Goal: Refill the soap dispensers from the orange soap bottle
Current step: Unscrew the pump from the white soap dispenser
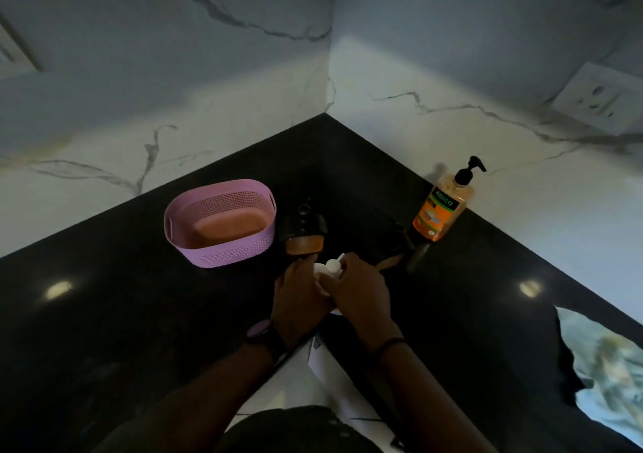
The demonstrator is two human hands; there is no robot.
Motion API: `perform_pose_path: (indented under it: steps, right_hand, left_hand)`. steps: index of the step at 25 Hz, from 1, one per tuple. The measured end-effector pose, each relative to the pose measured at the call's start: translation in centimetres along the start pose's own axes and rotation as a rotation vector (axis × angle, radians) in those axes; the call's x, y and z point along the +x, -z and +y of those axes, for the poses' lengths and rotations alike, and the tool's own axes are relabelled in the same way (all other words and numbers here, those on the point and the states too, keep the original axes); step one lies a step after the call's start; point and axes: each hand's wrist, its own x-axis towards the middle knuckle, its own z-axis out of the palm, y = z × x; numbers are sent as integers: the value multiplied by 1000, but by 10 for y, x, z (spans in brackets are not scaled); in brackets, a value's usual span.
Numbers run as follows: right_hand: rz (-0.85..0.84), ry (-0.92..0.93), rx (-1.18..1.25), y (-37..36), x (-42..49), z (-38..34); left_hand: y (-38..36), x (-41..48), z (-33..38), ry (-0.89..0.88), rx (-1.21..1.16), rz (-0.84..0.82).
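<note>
A white soap dispenser (322, 273) stands on the black counter near the front edge, mostly hidden by my hands. My left hand (299, 296) wraps its body from the left. My right hand (358, 289) grips its neck just below the white pump head (334, 264). Behind it stands a dark dispenser (304, 235) with orange soap in its lower part. The orange soap bottle (443, 207) with a black pump stands upright against the right wall, apart from both hands.
A pink perforated basket (222, 223) sits left of the dark dispenser. Dark objects, hard to make out, lie on the counter (104, 296) between my hands and the orange bottle. A crumpled cloth (605, 365) lies at the right edge. A wall socket (602, 99) is upper right.
</note>
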Motion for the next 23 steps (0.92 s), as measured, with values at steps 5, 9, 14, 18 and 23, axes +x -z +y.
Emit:
perform_pose_path:
  steps: [5, 9, 14, 18, 23]
  right_hand:
    - [-52, -16, -111, 0, 18, -10]
    - [-59, 43, -155, -1, 22, -11]
    - [-106, 61, -199, 5, 20, -19]
    - [-257, 208, -224, 16, 21, -18]
    - [-160, 51, 5, 13, 18, -11]
  left_hand:
    - [-16, 16, -7, 42, -19, -45]
    - [-10, 22, -6, 96, -48, -99]
    - [-3, 16, -9, -52, -9, -64]
    - [-14, 20, -20, -90, -14, -91]
    - [-18, 19, -16, -36, 30, -43]
